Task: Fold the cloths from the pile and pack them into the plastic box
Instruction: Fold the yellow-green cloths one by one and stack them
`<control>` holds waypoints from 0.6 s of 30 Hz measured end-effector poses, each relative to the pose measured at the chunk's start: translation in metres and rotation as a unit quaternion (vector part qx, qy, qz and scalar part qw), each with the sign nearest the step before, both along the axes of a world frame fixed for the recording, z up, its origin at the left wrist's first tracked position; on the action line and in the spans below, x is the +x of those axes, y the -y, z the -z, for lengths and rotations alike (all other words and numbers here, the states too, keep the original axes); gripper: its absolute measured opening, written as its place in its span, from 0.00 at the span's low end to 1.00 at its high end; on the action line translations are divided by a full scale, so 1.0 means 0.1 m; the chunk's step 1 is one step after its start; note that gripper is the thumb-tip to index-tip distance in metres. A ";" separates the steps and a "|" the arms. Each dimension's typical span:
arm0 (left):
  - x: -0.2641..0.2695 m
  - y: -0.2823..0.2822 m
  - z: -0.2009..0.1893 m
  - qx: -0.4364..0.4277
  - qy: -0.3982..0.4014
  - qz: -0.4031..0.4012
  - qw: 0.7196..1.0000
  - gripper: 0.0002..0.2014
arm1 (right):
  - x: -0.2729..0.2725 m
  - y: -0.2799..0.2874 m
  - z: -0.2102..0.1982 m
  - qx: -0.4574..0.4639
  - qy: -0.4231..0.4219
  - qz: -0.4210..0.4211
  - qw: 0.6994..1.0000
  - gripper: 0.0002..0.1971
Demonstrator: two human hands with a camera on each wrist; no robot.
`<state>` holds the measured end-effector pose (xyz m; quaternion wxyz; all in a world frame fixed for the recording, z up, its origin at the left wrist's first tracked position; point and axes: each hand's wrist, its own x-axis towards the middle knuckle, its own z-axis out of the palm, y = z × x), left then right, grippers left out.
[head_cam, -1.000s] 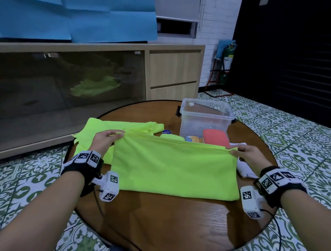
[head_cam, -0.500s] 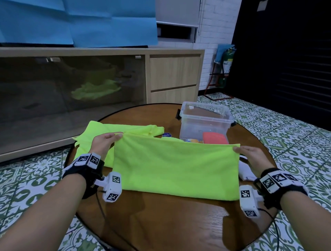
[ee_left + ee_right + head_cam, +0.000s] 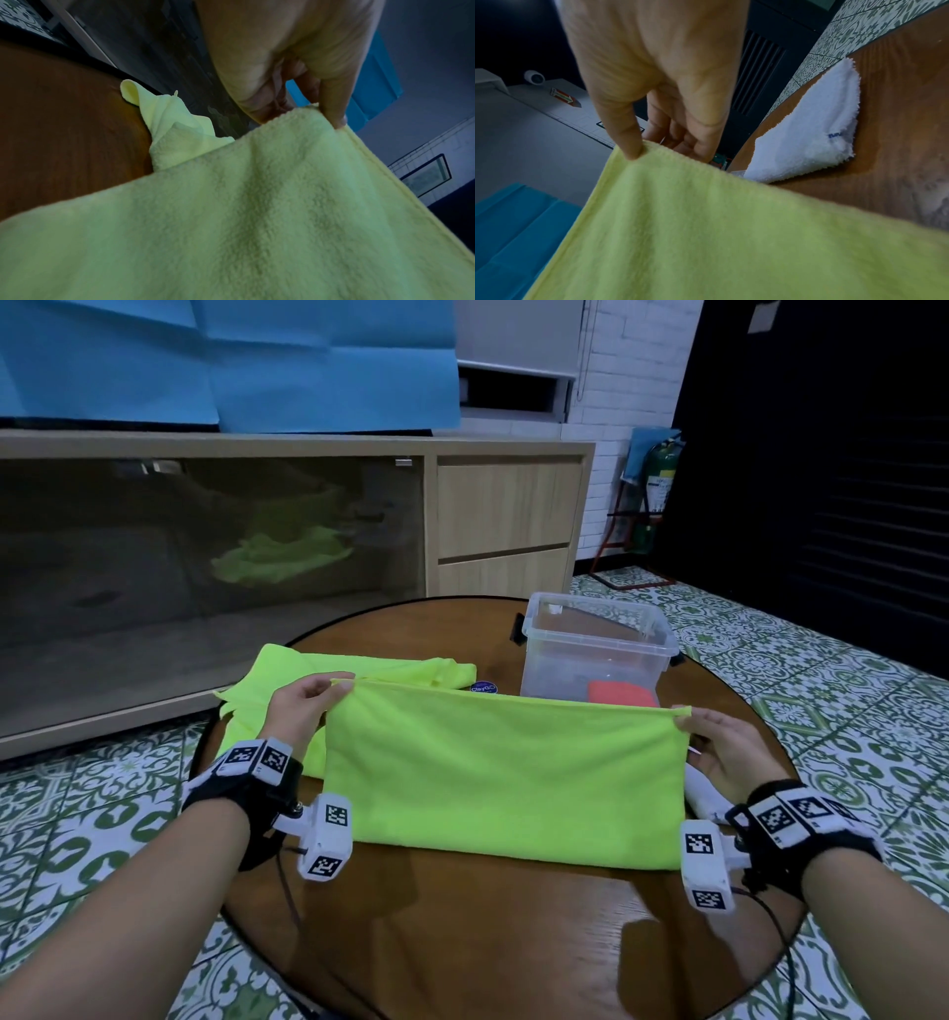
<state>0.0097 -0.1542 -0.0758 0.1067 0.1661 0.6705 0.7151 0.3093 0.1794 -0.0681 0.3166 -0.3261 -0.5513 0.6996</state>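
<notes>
A lime-green cloth [image 3: 506,770] is stretched between my hands above the round wooden table [image 3: 513,942], its lower fold resting on the wood. My left hand [image 3: 308,706] pinches its upper left corner, shown close in the left wrist view [image 3: 308,113]. My right hand [image 3: 719,742] pinches the upper right corner, with the thumb on the hem [image 3: 634,150]. Behind the cloth stands the clear plastic box [image 3: 595,649] with a red cloth [image 3: 621,693] inside. A second lime cloth [image 3: 287,680] lies flat at the back left.
A folded white cloth [image 3: 808,130] lies on the table just right of my right hand, partly hidden in the head view [image 3: 706,793]. A small blue round sticker [image 3: 482,688] sits between the box and the back cloth. A low wooden cabinet [image 3: 503,516] stands beyond the table.
Both hands have lifted the cloth's upper edge higher and pulled it taut. It now hides more of the box's front and the red cloth.
</notes>
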 end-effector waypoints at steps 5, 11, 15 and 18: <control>-0.03 0.00 0.00 -0.003 -0.019 -0.010 1.000 0.08 | -0.03 -0.01 0.03 0.019 0.005 -0.001 1.000 0.06; -0.07 -0.01 0.03 -0.041 -0.023 -0.020 0.999 0.11 | -0.09 -0.05 0.09 0.067 0.052 0.024 0.996 0.13; -0.05 -0.03 0.05 -0.053 -0.053 -0.035 0.997 0.12 | -0.13 -0.04 0.10 0.115 0.087 0.039 0.989 0.13; -0.06 -0.02 0.07 -0.062 -0.070 -0.044 0.995 0.10 | -0.13 -0.04 0.10 0.176 0.126 0.057 0.975 0.13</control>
